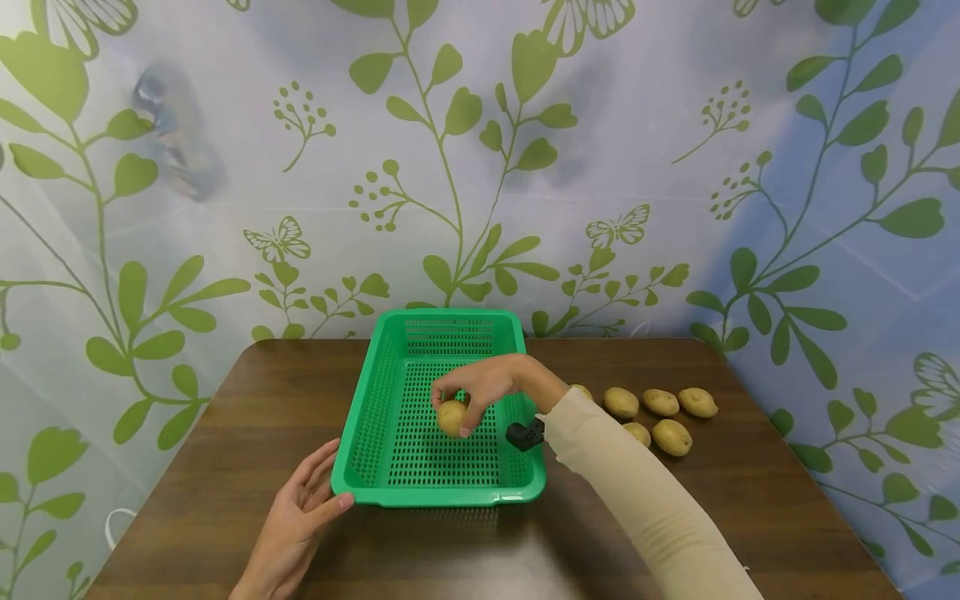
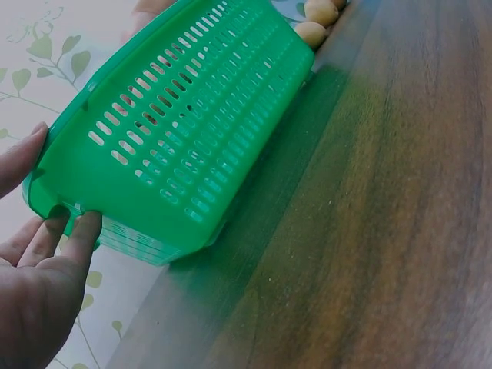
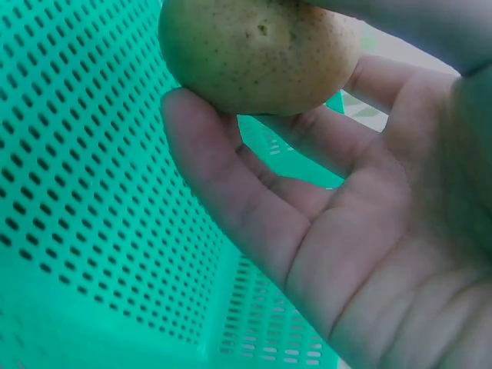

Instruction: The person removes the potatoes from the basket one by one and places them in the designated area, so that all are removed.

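A green perforated plastic basket (image 1: 444,497) stands upright on the table. My right hand (image 1: 487,383) is over the inside of the basket and pinches a potato (image 1: 452,418) between thumb and fingers. Up close in the right wrist view, the potato (image 3: 257,58) shows speckled yellow-brown skin, with the basket's slotted floor and wall behind it. At the basket's near left corner, my left hand (image 1: 292,521) grips the rim, its thumb on top. The left wrist view shows the fingers (image 2: 81,238) bent against the outside of the rim.
Several loose potatoes (image 1: 672,437) lie on the brown wooden table (image 1: 225,433) to the right of the basket, partly hidden by my right sleeve (image 1: 637,492). A small black device (image 1: 525,435) is at my right wrist. Behind the table hangs a leaf-patterned curtain (image 1: 480,167).
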